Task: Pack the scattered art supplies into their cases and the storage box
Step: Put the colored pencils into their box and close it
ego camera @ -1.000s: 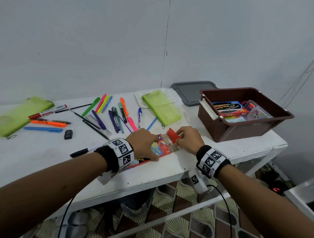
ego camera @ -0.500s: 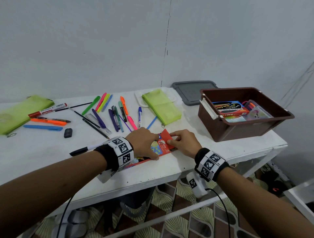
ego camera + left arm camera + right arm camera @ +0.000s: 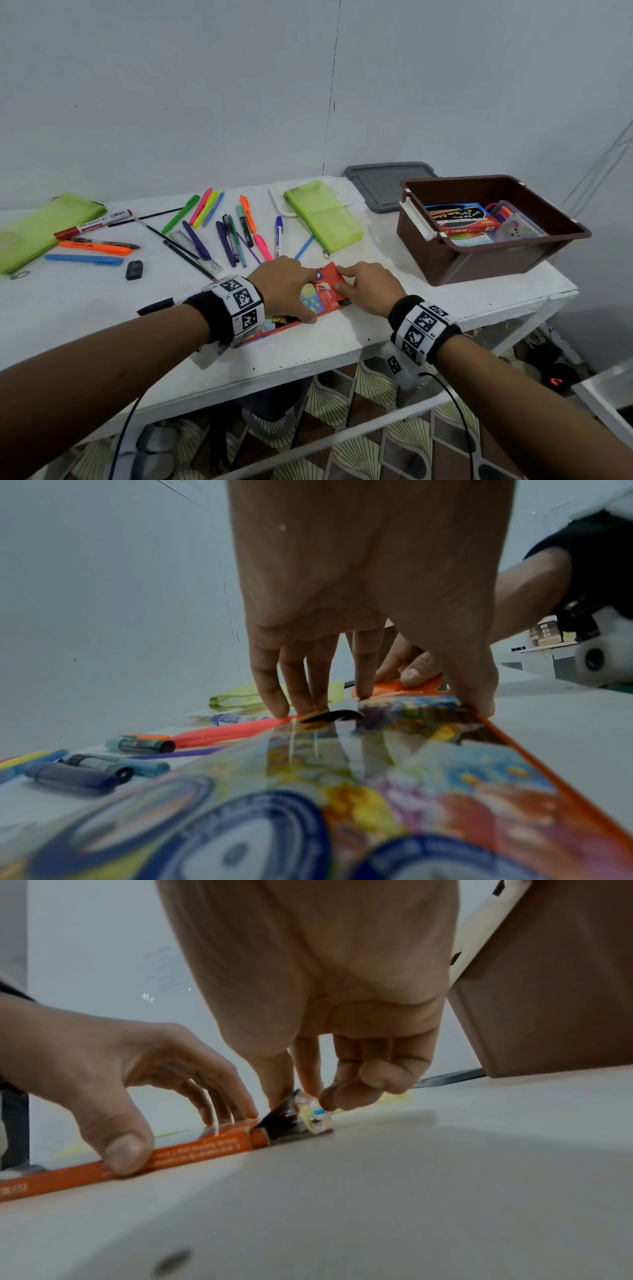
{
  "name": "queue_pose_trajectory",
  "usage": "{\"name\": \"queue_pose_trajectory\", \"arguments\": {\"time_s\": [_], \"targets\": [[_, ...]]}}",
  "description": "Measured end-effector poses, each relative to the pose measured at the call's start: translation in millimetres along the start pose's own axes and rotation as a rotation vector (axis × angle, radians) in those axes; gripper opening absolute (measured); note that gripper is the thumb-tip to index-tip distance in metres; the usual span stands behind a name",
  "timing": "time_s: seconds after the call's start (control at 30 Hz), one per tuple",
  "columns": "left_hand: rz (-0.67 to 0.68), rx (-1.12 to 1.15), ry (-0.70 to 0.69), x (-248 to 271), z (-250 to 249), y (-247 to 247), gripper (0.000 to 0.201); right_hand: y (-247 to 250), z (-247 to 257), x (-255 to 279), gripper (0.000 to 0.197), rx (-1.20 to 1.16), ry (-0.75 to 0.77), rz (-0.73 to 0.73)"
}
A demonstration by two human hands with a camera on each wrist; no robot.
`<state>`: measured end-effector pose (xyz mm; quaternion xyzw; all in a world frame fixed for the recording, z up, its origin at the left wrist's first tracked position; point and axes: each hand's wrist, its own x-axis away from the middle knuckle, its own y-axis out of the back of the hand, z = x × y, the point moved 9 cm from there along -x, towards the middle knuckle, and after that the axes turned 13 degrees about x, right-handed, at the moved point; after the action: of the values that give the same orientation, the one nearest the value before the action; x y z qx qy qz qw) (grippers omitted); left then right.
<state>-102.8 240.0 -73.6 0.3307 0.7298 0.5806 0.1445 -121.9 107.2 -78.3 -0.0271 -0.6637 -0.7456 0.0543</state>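
Note:
A flat red coloured-pencil box (image 3: 322, 298) lies near the front edge of the white table (image 3: 394, 329). My left hand (image 3: 301, 294) grips it across its width, the thumb on the near side edge (image 3: 192, 1153) and the fingers (image 3: 270, 696) on the far edge. At the box's right end, my right hand (image 3: 346, 279) pinches the red end flap (image 3: 334, 274) between thumb and forefinger; in the right wrist view the flap (image 3: 291, 1121) stands half folded over the opening. The brown storage box (image 3: 496, 263) stands at the right, holding marker and crayon packs.
Several loose pens and highlighters (image 3: 222, 233) lie behind my hands, with a ruler, a black eraser (image 3: 134, 269) and a black marker (image 3: 161, 305). Two green pouches (image 3: 325, 216) (image 3: 37, 229) lie further back. A grey lid (image 3: 383, 185) rests behind the storage box.
My right hand has moved left and folded the raised red flap down toward the box's end. The left hand has kept its hold on the box.

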Motion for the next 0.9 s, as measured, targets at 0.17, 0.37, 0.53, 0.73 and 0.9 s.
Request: {"name": "queue_pose_trajectory", "arguments": {"time_s": [0.17,0.37,0.53,0.73,0.9], "targets": [[-0.013,0.026,0.003,1.1,1.2,-0.6,0.079,0.4,4.7,-1.7,0.044,0.052,0.005,0.036],[-0.019,0.029,0.015,-0.1,1.0,-0.5,0.075,-0.9,5.1,0.6,0.043,0.045,0.010,0.050],[-0.015,0.020,0.029,-1.7,-0.3,0.1,0.074,-8.0,9.8,0.0,0.034,-0.035,0.061,0.094],[0.014,-0.016,0.029,-1.9,-1.1,0.7,0.071,-4.8,5.6,4.0,0.019,-0.302,0.055,0.047],[0.024,-0.040,0.017,-2.6,-5.9,3.7,0.077,-11.2,6.0,3.3,0.021,-0.385,0.050,0.117]]}}
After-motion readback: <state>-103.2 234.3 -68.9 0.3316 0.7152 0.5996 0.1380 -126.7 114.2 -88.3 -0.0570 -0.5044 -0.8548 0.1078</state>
